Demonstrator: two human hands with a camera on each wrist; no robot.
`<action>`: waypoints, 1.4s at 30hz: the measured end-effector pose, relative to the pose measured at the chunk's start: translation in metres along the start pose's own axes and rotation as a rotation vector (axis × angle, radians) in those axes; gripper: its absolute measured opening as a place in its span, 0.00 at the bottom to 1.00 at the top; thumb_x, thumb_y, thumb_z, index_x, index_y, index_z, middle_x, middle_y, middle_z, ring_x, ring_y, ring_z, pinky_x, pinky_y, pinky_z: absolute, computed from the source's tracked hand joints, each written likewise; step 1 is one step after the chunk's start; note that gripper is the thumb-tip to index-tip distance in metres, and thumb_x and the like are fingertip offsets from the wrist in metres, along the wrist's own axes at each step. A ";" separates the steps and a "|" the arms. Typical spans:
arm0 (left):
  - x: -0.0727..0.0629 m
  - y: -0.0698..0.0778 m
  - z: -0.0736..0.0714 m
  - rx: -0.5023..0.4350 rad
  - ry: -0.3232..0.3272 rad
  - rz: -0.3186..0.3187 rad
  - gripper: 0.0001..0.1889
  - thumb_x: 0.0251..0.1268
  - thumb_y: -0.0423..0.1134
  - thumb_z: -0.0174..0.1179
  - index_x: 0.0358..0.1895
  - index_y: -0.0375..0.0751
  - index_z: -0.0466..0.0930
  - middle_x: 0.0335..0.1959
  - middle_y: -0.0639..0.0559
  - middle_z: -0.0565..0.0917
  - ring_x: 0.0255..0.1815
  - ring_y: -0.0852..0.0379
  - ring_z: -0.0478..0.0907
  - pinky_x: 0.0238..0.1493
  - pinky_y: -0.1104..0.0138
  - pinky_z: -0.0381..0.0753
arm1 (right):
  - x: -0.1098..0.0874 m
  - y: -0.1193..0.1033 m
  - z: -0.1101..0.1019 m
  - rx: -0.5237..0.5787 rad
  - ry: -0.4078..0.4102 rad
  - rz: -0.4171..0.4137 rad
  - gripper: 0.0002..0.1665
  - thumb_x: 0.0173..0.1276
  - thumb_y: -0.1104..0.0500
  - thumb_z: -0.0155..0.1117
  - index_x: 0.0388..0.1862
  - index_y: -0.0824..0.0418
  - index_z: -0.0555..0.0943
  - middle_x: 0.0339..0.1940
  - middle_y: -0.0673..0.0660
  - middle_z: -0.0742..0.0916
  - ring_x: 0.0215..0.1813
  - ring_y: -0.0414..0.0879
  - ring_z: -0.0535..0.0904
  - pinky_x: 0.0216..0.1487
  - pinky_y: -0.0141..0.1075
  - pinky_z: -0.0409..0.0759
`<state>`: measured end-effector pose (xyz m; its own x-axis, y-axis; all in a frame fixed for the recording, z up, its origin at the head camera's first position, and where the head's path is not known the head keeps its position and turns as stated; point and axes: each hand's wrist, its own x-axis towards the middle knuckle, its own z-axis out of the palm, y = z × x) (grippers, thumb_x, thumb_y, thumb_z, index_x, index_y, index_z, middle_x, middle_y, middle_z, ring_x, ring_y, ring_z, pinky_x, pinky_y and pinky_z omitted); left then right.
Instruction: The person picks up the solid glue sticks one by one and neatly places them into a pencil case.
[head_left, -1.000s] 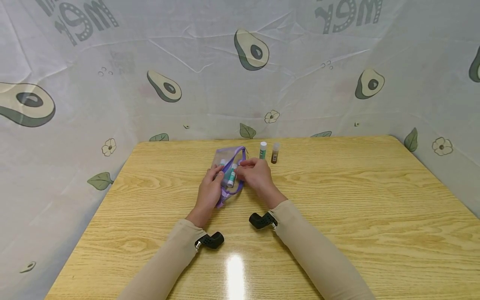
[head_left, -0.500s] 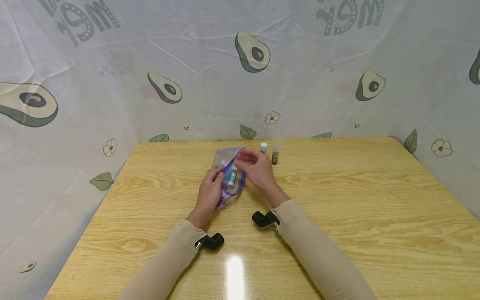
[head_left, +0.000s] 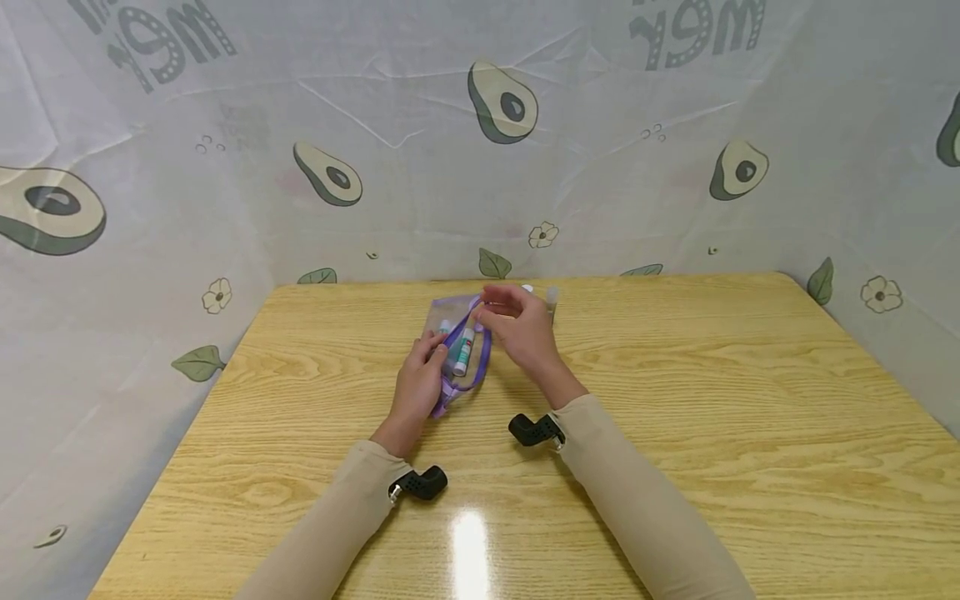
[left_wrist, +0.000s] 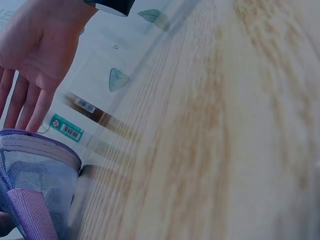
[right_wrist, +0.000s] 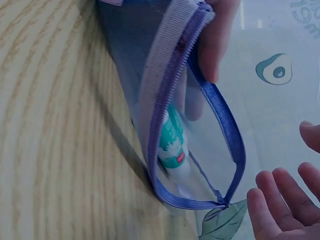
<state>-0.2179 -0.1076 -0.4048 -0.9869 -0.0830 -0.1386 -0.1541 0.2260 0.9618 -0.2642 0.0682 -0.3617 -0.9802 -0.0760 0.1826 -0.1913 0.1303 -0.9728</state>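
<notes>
Though right hand (head_left: 517,323) obscures tubes (left_wrist: 66,128) (head view) — left wrist shows barcodes (left_wrist: 85,105).

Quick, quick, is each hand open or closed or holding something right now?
Left hand: holding the purple mesh pouch.
Right hand: open, fingers loosely bent, holding nothing.

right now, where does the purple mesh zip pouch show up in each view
Head: purple mesh zip pouch, just below and left of centre.
Left wrist: pouch, bottom left.
Right wrist: pouch, centre, reaching the top edge.
Shared landmark: right hand, right of centre, upper left and lower right respectively.
</notes>
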 end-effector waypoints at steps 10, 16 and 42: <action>-0.004 0.000 -0.002 0.006 -0.033 -0.007 0.26 0.87 0.51 0.45 0.80 0.49 0.69 0.90 0.54 0.53 0.92 0.48 0.38 0.90 0.46 0.40 | 0.001 -0.004 -0.008 -0.012 0.000 -0.050 0.24 0.73 0.60 0.73 0.67 0.60 0.82 0.63 0.60 0.89 0.64 0.55 0.87 0.63 0.42 0.88; -0.002 0.001 0.000 -0.019 -0.036 -0.019 0.26 0.87 0.49 0.46 0.79 0.49 0.70 0.90 0.54 0.53 0.92 0.49 0.37 0.91 0.47 0.40 | 0.001 -0.007 -0.014 -0.012 0.006 -0.065 0.24 0.72 0.59 0.74 0.66 0.59 0.83 0.63 0.58 0.89 0.64 0.54 0.87 0.64 0.45 0.88; -0.002 0.001 0.000 -0.008 -0.026 -0.019 0.26 0.87 0.50 0.45 0.80 0.49 0.70 0.89 0.55 0.54 0.92 0.48 0.39 0.90 0.47 0.42 | 0.009 -0.017 -0.042 0.003 0.074 -0.106 0.28 0.73 0.60 0.73 0.70 0.63 0.80 0.67 0.63 0.86 0.67 0.56 0.85 0.63 0.32 0.86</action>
<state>-0.2158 -0.1075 -0.4029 -0.9847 -0.0621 -0.1626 -0.1723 0.2171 0.9608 -0.2721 0.1065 -0.3381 -0.9556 -0.0156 0.2941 -0.2938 0.1229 -0.9479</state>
